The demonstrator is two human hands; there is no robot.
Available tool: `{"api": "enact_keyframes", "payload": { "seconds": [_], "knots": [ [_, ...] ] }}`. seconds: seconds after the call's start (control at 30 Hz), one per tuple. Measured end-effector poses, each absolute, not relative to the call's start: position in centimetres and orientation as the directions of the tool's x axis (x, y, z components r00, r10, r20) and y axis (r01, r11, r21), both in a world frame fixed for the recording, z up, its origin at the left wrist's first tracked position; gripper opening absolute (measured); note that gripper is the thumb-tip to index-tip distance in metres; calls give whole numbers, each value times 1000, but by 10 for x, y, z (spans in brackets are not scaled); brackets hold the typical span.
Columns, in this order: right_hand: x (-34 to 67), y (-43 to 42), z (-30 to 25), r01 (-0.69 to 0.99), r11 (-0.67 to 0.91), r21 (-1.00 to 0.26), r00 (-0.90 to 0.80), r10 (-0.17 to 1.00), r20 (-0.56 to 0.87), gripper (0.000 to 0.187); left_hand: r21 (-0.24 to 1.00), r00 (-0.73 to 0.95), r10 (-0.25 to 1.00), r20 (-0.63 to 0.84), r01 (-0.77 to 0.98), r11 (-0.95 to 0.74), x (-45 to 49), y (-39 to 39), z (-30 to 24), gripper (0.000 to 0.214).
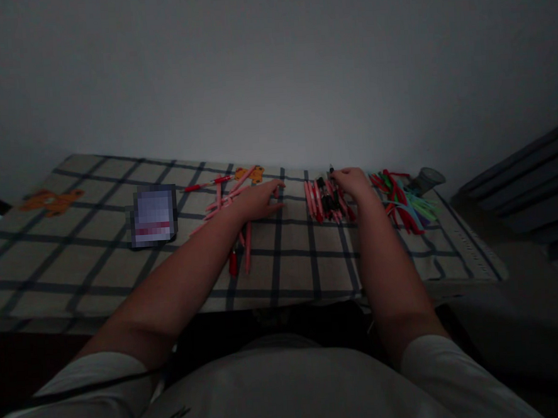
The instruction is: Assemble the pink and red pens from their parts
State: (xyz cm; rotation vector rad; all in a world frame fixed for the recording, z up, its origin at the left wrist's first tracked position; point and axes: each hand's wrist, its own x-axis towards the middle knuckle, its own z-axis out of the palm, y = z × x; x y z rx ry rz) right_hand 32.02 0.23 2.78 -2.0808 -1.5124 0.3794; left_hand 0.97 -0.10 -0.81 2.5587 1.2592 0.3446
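My left hand (261,199) reaches over a loose, crossing pile of pink pens (248,245), its thumb and fingers apart with nothing visible between them. A red pen (234,262) lies at the near end of that pile, and a red-and-white pen (206,184) at its far left. My right hand (351,180) is closed on a black pen (332,168), whose tip sticks up past the fingers. Beneath and left of this hand is a row of pink pens (312,200) lying side by side, with several black pens (326,198) among them. My palm hides part of the row.
Right of the row lies a heap of red, green and blue strips (406,207) beside a dark round container (427,178). A blurred, pale rectangular object (154,213) sits on the left of the checked tablecloth (107,263). The table's far edge meets a wall (271,77).
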Motion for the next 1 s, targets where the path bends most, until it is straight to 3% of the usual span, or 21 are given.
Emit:
{"api": "enact_keyframes", "payload": {
  "seconds": [0.63,1.0],
  "knots": [
    [319,4,9,847,-188,-498,262,962,82,35,359,592,798,116,724,-589,9,1,-10,60],
    [316,1,14,846,-193,-497,271,958,89,35,410,364,883,297,786,-462,6,1,-6,43]
  ]
}}
